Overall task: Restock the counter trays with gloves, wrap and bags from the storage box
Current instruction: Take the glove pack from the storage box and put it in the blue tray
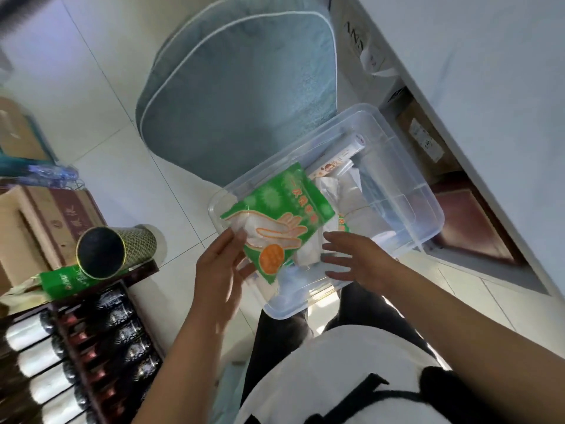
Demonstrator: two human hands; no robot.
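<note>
The green glove packet (pixel 276 223) is hanging over the near-left corner of the clear storage box (pixel 428 209), its long axis running away and to the right. The left hand (pixel 218 270) is pinching its near end, fingers curled round the edge. The right hand (pixel 357 261) is hovering just beside it, fingers spread, holding nothing, likely nearer the remaining packets inside.

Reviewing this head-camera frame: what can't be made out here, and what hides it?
- Counter trays: none in the head view; out of frame.
- Storage box contents under the green glove pack: covered by the pack and the right hand.
- Left hand grip: fingers behind the pack, only the thumb shows on the front.
- Roll label: too small and blurred.
</note>
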